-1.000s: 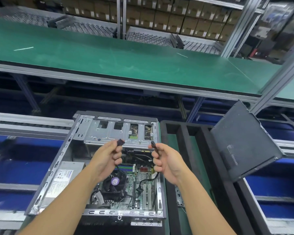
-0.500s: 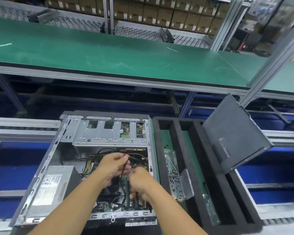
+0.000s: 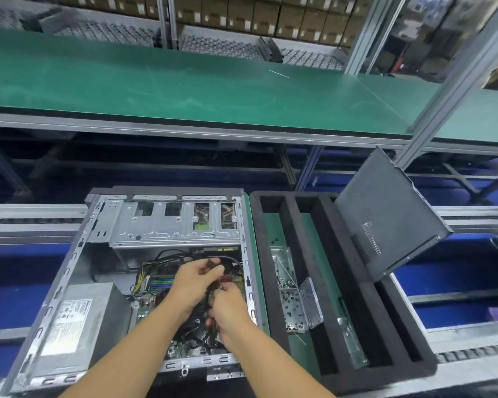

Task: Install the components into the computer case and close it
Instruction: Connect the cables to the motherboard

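Open computer case (image 3: 69,282) lies on its side at the near left of the conveyor line (image 3: 26,216). A black foam tray (image 3: 256,219) sits just beside its right edge. Both hands are inside, close to the right wall. The left hand (image 3: 191,280) pinches a black cable connector (image 3: 212,263), thumb and forefinger clamped. The right hand (image 3: 229,307) is just below, fingers curled down among the wiring; can't tell what it grips. There is bare case floor between the power supply (image 3: 78,320) and the drive cage (image 3: 167,225). The side panel (image 3: 385,214) leans tilted at the tray's far-right corner.

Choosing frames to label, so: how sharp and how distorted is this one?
Head view: left hand, right hand and the cable they hold are motion-blurred; boxes up top are soft; the post at right leans with the wide lens; light is even.
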